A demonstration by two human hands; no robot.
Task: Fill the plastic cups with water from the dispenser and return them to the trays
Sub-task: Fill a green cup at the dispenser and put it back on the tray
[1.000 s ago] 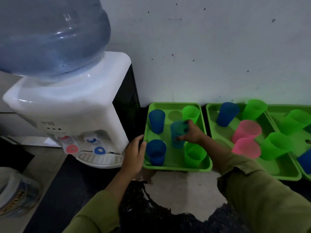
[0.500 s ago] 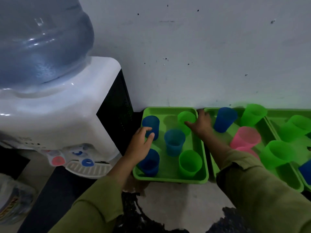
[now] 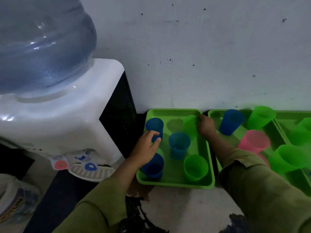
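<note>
So the left hand [image 3: 148,146] wraps the upright blue cup [image 3: 154,126], right hand [image 3: 205,126] grips a green cup [image 3: 189,123], and the dispenser [image 3: 58,118] sits off left, closer to the left one.

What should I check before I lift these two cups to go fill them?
1. Grip of left hand round back blue cup: ok.
2. Grip of right hand on back green cup: cannot tell, blurred.
3. The teal cup, front blue cup and front green cup upright in the tray: ok.
4. Water already in the two cups: cannot tell, too dim.
5. The dispenser close beside the tray: ok.
</note>
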